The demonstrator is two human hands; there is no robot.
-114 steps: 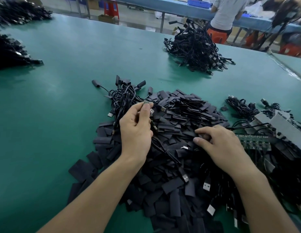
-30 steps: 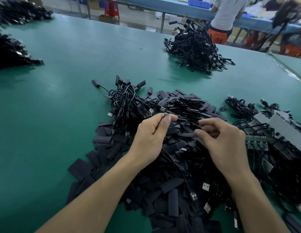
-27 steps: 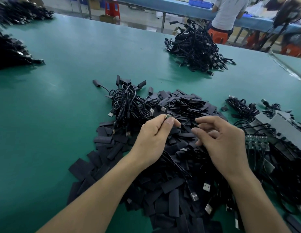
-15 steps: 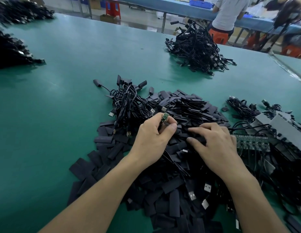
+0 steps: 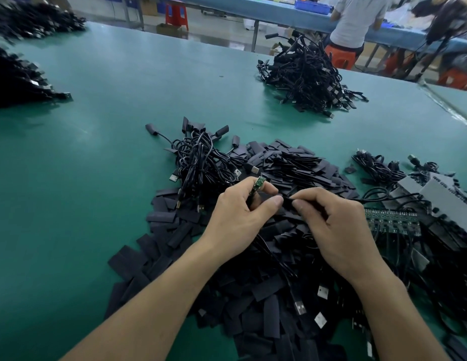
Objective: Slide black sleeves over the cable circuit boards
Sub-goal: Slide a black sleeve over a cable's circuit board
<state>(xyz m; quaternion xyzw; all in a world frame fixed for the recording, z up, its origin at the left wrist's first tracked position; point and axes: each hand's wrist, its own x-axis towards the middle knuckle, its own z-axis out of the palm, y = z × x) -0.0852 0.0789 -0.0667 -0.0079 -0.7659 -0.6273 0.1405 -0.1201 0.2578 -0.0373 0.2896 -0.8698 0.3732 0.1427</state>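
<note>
Above left hand (image 5: 237, 220), pinched circuit board (image 5: 259, 183) protrudes.

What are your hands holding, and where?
Left hand pinches the green circuit board by its lower end; right hand pinches a black sleeve near one end.

The small green circuit board (image 5: 259, 183) sticks up bare and tilted out of my left grip (image 5: 237, 217), pinched at its lower end. Its black cable (image 5: 295, 295) trails back under my palm and over the heap. One flat black sleeve (image 5: 287, 202) lies roughly level between my left thumb and my right grip (image 5: 336, 230), just beside the board and not on it. Beneath both, loose sleeves (image 5: 162, 246) lie heaped flat on the green bench (image 5: 97, 165).
</note>
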